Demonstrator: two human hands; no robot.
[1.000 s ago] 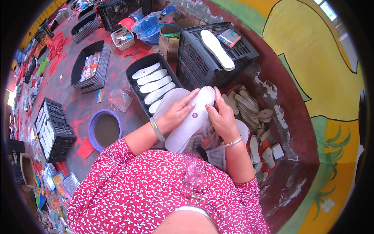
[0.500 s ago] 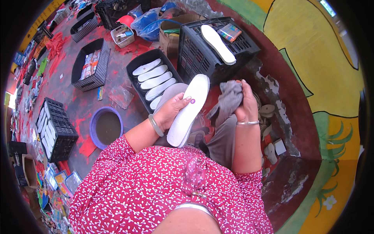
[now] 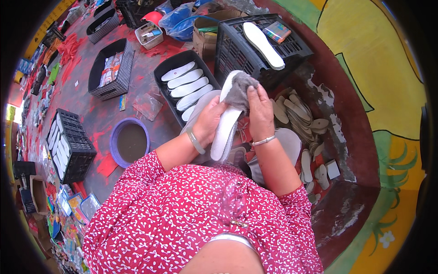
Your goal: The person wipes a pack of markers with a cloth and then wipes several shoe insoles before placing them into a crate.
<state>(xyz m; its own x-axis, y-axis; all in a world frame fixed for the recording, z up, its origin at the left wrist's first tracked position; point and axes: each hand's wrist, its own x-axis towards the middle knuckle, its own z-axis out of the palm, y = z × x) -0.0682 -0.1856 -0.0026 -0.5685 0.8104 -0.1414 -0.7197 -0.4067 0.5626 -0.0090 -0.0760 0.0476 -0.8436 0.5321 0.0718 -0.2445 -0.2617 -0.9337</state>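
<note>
My left hand (image 3: 209, 122) grips a long white shoe insole (image 3: 225, 130) by its edge and holds it up, tilted, in front of me. My right hand (image 3: 260, 112) presses a grey cloth (image 3: 238, 91) against the upper end of that insole. Just beyond lies a black tray (image 3: 169, 68) with several white insoles laid side by side. A pile of beige insoles (image 3: 301, 114) lies to the right of my hands.
A black crate (image 3: 237, 50) turned upside down carries one white insole (image 3: 262, 43) and a small colourful block. A purple bowl (image 3: 129, 141) stands on the floor to my left. More black crates (image 3: 68, 146) and a basket (image 3: 112, 68) stand further left.
My right hand brought the grey cloth from the right onto the insole's upper end. The insole has swung more upright in my left hand.
</note>
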